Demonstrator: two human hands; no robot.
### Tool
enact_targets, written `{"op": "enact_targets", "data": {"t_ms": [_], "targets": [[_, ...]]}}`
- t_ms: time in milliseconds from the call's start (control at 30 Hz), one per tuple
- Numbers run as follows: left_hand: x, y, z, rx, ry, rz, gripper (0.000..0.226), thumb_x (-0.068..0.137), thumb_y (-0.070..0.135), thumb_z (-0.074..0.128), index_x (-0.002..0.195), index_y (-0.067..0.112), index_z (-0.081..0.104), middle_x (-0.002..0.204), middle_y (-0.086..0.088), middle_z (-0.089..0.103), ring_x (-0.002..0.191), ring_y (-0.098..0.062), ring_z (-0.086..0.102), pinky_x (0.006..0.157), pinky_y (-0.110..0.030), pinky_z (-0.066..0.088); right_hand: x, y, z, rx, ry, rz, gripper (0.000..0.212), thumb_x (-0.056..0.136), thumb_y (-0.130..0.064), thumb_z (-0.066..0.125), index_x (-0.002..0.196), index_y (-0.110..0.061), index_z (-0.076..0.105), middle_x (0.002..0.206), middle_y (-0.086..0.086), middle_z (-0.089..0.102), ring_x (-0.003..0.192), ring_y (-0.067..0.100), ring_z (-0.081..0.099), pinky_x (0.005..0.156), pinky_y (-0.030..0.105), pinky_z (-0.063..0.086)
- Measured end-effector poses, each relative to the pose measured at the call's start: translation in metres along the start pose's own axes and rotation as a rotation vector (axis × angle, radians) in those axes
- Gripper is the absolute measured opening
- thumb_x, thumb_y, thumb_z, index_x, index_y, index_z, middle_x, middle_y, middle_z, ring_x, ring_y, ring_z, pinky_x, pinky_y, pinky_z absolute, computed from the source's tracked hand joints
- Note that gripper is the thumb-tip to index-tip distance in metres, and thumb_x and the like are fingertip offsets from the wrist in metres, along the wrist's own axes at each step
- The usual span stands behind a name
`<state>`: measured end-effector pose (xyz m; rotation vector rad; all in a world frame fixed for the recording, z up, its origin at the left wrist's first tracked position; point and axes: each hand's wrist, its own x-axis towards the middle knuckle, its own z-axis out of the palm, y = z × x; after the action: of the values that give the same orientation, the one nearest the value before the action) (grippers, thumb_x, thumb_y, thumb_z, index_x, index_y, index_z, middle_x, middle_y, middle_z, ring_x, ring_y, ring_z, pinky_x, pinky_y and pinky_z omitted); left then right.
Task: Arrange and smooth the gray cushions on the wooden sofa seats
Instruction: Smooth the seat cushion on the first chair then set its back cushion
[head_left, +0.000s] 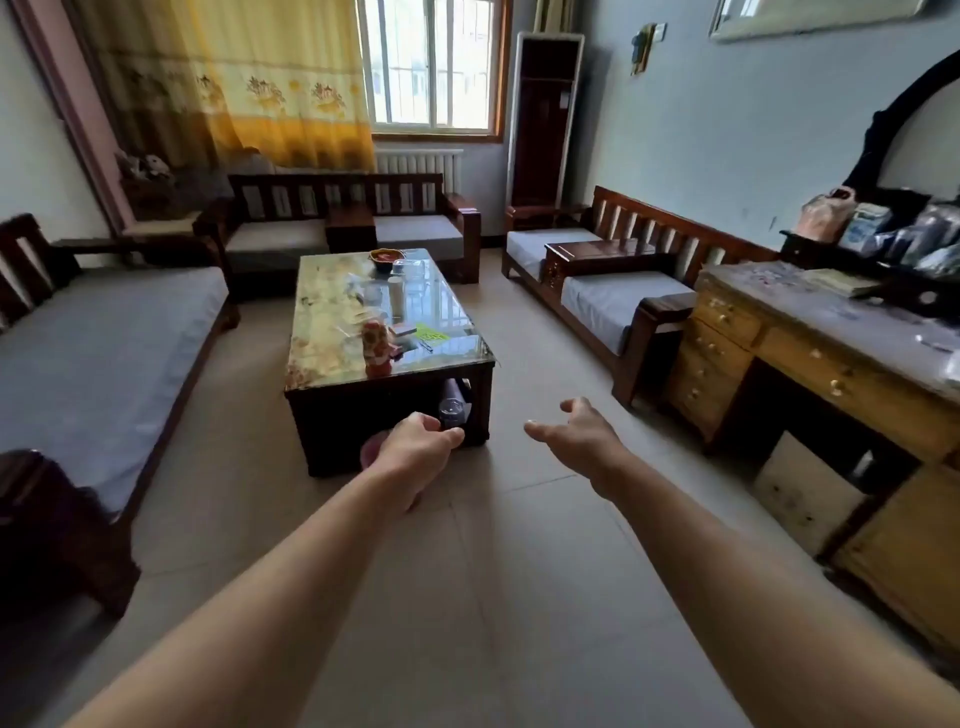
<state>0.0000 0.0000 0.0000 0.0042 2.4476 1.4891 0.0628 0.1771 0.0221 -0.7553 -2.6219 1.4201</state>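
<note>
Living room — gray cushions (98, 358) flat | hands (415, 447) empty, outstretched

Both bare arms reach forward over the tiled floor (519, 545). The left hand (415, 452) hangs at 12 o'clock with fingers loosely curled, holding nothing; the right hand (576, 431), just beside it toward 1 o'clock, has relaxed, spread fingers. Beyond them stands the glass-topped counter (332, 332), carrying a red patterned jar (376, 348). A long gray cushion (98, 353) lies flat on the wooden sofa (62, 530) at 9 o'clock. Two gray cushions (613, 306) lie on the wooden sofa seats at 2 o'clock, and two more (418, 231) at 12 o'clock under the window (431, 67).
</note>
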Motion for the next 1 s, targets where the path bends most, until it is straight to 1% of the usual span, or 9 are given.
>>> {"op": "enact_targets", "data": {"t_ms": [67, 133, 167, 233, 300, 433, 533, 733, 1000], "targets": [[0.013, 0.007, 0.014, 0.026, -0.030, 0.022, 0.032, 0.089, 0.031, 0.065, 0.112, 0.010, 0.058, 0.111, -0.011, 0.062, 0.106, -0.028, 0.060, 0.095, -0.041, 0.049, 0.010, 0.003, -0.011, 0.006, 0.022, 0.001, 0.073, 0.086, -0.037, 0.068, 0.143, -0.009, 0.033, 0.147, 0.011, 0.038, 0.133, 0.026, 0.039, 0.105, 0.034, 0.037], [0.029, 0.016, 0.029, 0.029, -0.083, 0.033, 0.018, 0.089, 0.030, 0.064, 0.093, 0.014, 0.058, 0.106, -0.012, 0.062, 0.106, -0.031, 0.060, 0.095, -0.042, 0.048, 0.024, 0.009, -0.024, 0.020, 0.034, 0.014, 0.074, 0.086, -0.038, 0.068, 0.144, -0.010, 0.032, 0.148, 0.012, 0.036, 0.134, 0.026, 0.037, 0.106, 0.035, 0.036], [0.038, 0.023, 0.039, 0.024, -0.111, 0.043, 0.019, 0.088, 0.030, 0.065, 0.093, 0.013, 0.058, 0.107, -0.012, 0.062, 0.107, -0.032, 0.060, 0.096, -0.043, 0.048, 0.033, 0.012, -0.032, 0.024, 0.042, 0.025, 0.073, 0.086, -0.038, 0.067, 0.144, -0.010, 0.032, 0.148, 0.012, 0.035, 0.134, 0.026, 0.036, 0.105, 0.035, 0.036], [0.060, 0.037, 0.061, 0.010, -0.143, 0.061, 0.050, 0.077, 0.039, 0.070, 0.113, 0.007, 0.059, 0.117, -0.016, 0.062, 0.112, -0.032, 0.058, 0.098, -0.044, 0.048, 0.057, 0.021, -0.047, 0.038, 0.071, 0.044, 0.073, 0.086, -0.038, 0.067, 0.144, -0.011, 0.031, 0.148, 0.012, 0.034, 0.134, 0.027, 0.036, 0.103, 0.034, 0.036], [0.093, 0.053, 0.087, 0.030, -0.179, 0.075, 0.072, 0.064, 0.048, 0.067, 0.121, 0.006, 0.058, 0.121, -0.018, 0.061, 0.114, -0.032, 0.057, 0.099, -0.044, 0.047, 0.084, 0.030, -0.063, 0.058, 0.094, 0.063, 0.072, 0.087, -0.038, 0.066, 0.144, -0.012, 0.031, 0.148, 0.011, 0.032, 0.134, 0.026, 0.036, 0.102, 0.034, 0.036], [0.152, 0.098, 0.142, 0.103, -0.201, 0.098, 0.051, 0.086, 0.039, 0.064, 0.124, 0.006, 0.055, 0.124, -0.013, 0.060, 0.115, -0.030, 0.057, 0.100, -0.043, 0.043, 0.159, 0.049, -0.098, 0.097, 0.120, 0.075, 0.074, 0.086, -0.039, 0.067, 0.145, -0.013, 0.030, 0.149, 0.011, 0.031, 0.134, 0.027, 0.036, 0.102, 0.035, 0.036], [0.201, 0.135, 0.186, 0.094, -0.186, 0.113, 0.050, 0.085, 0.037, 0.064, 0.120, 0.003, 0.055, 0.123, -0.019, 0.059, 0.114, -0.035, 0.057, 0.098, -0.048, 0.044, 0.226, 0.058, -0.128, 0.102, 0.137, 0.080, 0.075, 0.086, -0.039, 0.067, 0.146, -0.012, 0.030, 0.149, 0.010, 0.033, 0.134, 0.026, 0.036, 0.103, 0.035, 0.037], [0.296, 0.206, 0.248, 0.062, -0.191, 0.113, 0.049, 0.089, 0.031, 0.064, 0.130, 0.010, 0.049, 0.125, -0.012, 0.057, 0.114, -0.029, 0.056, 0.100, -0.040, 0.046, 0.357, 0.067, -0.179, 0.082, 0.130, 0.092, 0.075, 0.087, -0.038, 0.066, 0.146, -0.011, 0.029, 0.150, 0.010, 0.032, 0.135, 0.027, 0.035, 0.103, 0.035, 0.037], [0.459, 0.267, 0.289, 0.109, -0.192, 0.123, 0.050, 0.089, 0.032, 0.063, 0.131, 0.007, 0.050, 0.124, -0.013, 0.058, 0.111, -0.029, 0.058, 0.099, -0.040, 0.046, 0.534, 0.054, -0.190, 0.066, 0.126, 0.098, 0.076, 0.085, -0.041, 0.067, 0.146, -0.011, 0.030, 0.149, 0.010, 0.033, 0.134, 0.026, 0.037, 0.106, 0.037, 0.038]]}}
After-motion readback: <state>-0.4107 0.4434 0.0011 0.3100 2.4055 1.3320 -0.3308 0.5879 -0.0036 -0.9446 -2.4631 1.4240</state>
